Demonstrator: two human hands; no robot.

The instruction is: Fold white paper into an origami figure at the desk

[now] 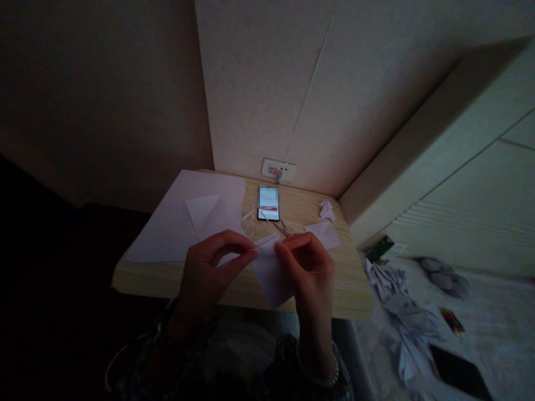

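White paper (273, 277) | left hand (212, 260): thumb and finger pinching it | right hand (311, 262): likewise

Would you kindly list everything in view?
Table: one, pale, centre
Socket: one, white, wall
Paper: one, white, above table
Sheet: one, white, table left
Triangle: one, white, on sheet
Phone: one, black, near socket
Strips: several, white, by phone
Scissors: one, grey, by phone
Scrap: one, white, table right
Folded piece: one, white, behind scrap
Folded papers: many, white, right
Box: one, green, right
Lump: one, grey, right
Card: one, brown, right
Slab: one, black, right
Bracelet: one, pale, wrist
Left hand: one, on paper
Right hand: one, on paper
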